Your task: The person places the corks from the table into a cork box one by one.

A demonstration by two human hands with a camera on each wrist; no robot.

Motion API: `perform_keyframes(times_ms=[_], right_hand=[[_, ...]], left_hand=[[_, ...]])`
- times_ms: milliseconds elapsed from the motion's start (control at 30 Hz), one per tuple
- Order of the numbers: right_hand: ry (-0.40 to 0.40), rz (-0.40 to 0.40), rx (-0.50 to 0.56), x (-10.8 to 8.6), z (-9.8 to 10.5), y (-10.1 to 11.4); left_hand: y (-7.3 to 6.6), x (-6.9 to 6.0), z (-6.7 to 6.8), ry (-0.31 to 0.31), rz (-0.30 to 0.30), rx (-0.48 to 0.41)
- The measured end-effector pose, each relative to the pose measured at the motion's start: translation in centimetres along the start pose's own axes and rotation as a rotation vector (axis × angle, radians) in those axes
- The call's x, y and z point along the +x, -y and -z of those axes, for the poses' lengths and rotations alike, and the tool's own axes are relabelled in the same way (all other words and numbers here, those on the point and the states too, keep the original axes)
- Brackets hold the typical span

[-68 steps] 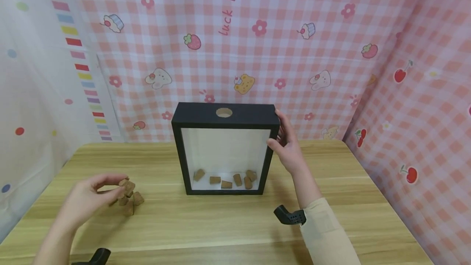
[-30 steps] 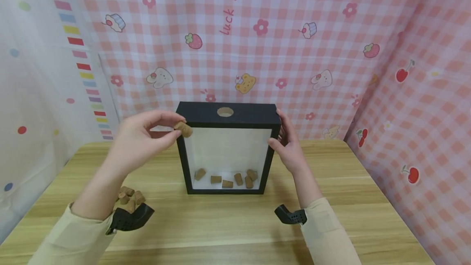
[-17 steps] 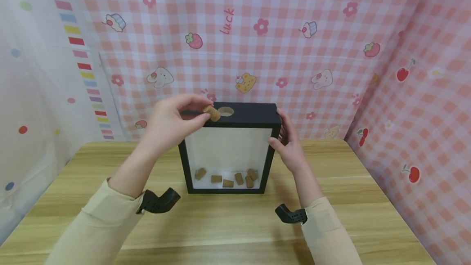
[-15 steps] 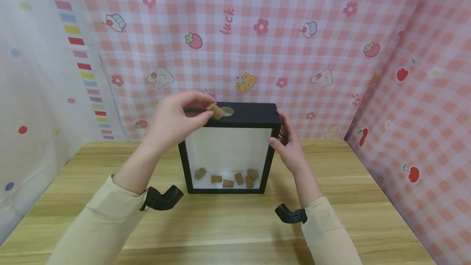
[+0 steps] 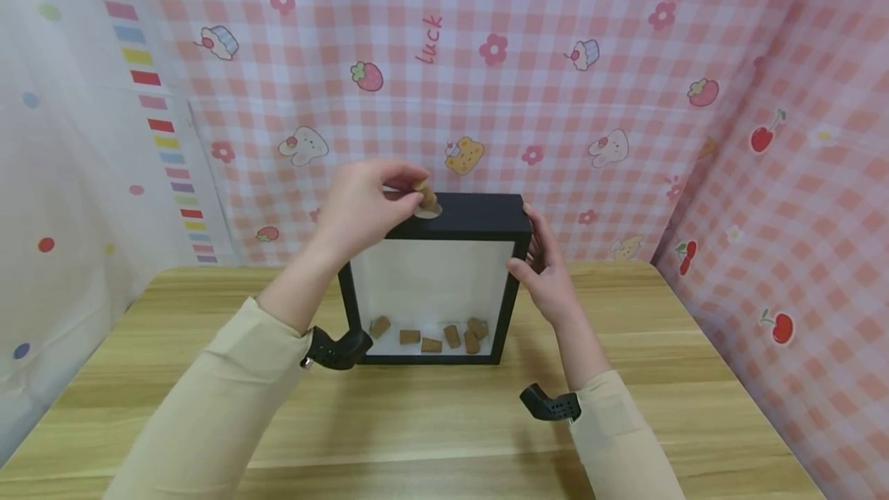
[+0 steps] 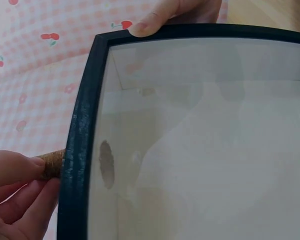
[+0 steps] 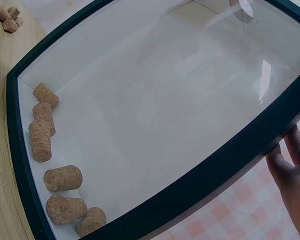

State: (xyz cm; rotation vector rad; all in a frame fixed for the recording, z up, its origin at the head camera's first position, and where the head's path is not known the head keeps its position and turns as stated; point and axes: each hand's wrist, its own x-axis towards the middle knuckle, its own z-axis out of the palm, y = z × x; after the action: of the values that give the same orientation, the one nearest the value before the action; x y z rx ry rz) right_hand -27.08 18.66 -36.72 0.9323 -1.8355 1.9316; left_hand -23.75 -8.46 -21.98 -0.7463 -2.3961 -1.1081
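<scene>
A black shadow box (image 5: 482, 214) with a clear front and white inside stands upright on the table. Its top has a round hole (image 5: 434, 213). My left hand (image 5: 357, 207) pinches a cork (image 5: 427, 195) between thumb and fingers, the cork's lower end at the hole; the left wrist view shows this cork (image 6: 52, 164) against the outside of the frame. My right hand (image 5: 549, 280) grips the box's upper right edge, thumb in front and the other fingers along the side. Several corks (image 7: 63, 178) lie scattered on the box floor behind the clear front.
A small pile of loose corks (image 7: 10, 20) lies on the wooden table (image 5: 444, 430), seen in the right wrist view; my left arm hides it in the head view. Checked pink cloth (image 5: 556, 6) hangs behind and on the right, white dotted cloth (image 5: 62, 176) on the left.
My left hand has taken a cork from the pile on the left and carried it up and right to the hole, tipping it more upright. The right hand stays on the box.
</scene>
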Motion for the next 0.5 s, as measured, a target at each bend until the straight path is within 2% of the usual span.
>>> perform_keyframes(times_ms=[300,500], right_hand=[[0.000,-0.009,-0.004,-0.01,0.01,0.00],[0.001,-0.008,-0.012,0.03,0.02,-0.02]], left_hand=[[0.06,0.33,-0.32,0.085,0.032,0.069],[0.16,-0.06,-0.13,0.107,0.007,0.036]])
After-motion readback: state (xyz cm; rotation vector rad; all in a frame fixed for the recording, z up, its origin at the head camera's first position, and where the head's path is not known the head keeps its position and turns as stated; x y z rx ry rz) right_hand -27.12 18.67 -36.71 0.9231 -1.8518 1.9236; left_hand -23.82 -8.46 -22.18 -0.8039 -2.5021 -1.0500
